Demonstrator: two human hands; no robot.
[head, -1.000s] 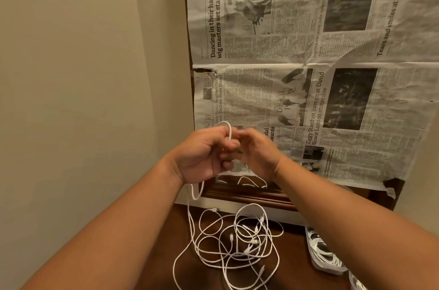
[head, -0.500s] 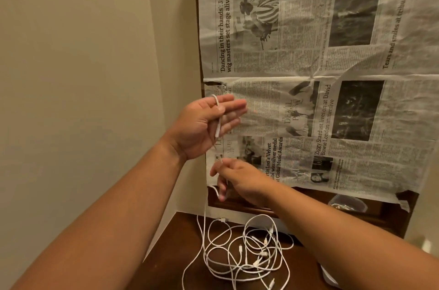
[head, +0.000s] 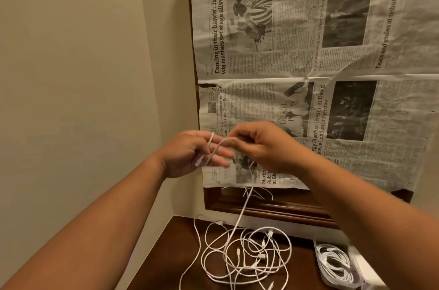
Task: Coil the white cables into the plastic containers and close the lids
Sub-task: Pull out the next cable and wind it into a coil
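A white cable (head: 240,216) hangs from my hands down to a tangle of white cables (head: 247,256) on the dark wooden table (head: 180,242). My left hand (head: 190,154) is held up with fingers spread, and the cable is looped over them. My right hand (head: 263,147) pinches the same cable just right of the left fingers. A clear plastic container (head: 337,263) with coiled white cable inside sits at the lower right, partly hidden by my right forearm.
Newspaper sheets (head: 308,71) cover a wood-framed panel (head: 268,209) on the wall behind the table. A plain beige wall (head: 71,76) closes in the left side, making a corner.
My right hand rose from below the left hand to its fingertips, carrying the cable up and across the left fingers. The left hand dropped slightly.
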